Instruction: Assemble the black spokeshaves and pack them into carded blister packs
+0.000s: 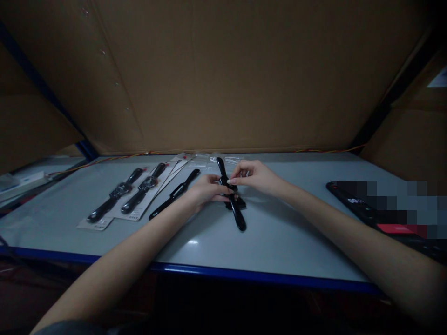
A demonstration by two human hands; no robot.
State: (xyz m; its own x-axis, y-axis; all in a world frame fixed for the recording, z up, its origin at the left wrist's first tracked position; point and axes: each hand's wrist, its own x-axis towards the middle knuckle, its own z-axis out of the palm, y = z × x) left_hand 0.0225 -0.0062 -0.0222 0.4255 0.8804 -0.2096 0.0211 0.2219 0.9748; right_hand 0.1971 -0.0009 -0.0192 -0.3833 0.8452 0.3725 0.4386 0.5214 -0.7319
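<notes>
A black spokeshave [239, 218] slants across the middle of the table, one handle pointing away and the other toward me. My left hand [208, 190] grips it by its middle from the left side. At the same middle part, my right hand [249, 174] is closed in a pinch from the right; whatever sits between thumb and forefinger is too small to make out. Beneath the tool lies a small dark piece [240, 204], partly hidden. Just left of my left hand rests a black spokeshave body [178, 190] with an open slot in its middle.
Two carded spokeshaves [115, 195] [144, 188] lie at the left on backing cards. Clear plastic packaging [206, 160] is at the back. A black and red item [349, 197], partly blurred out, is at the right. A cardboard wall [244, 83] rises behind the blue-edged table [279, 251].
</notes>
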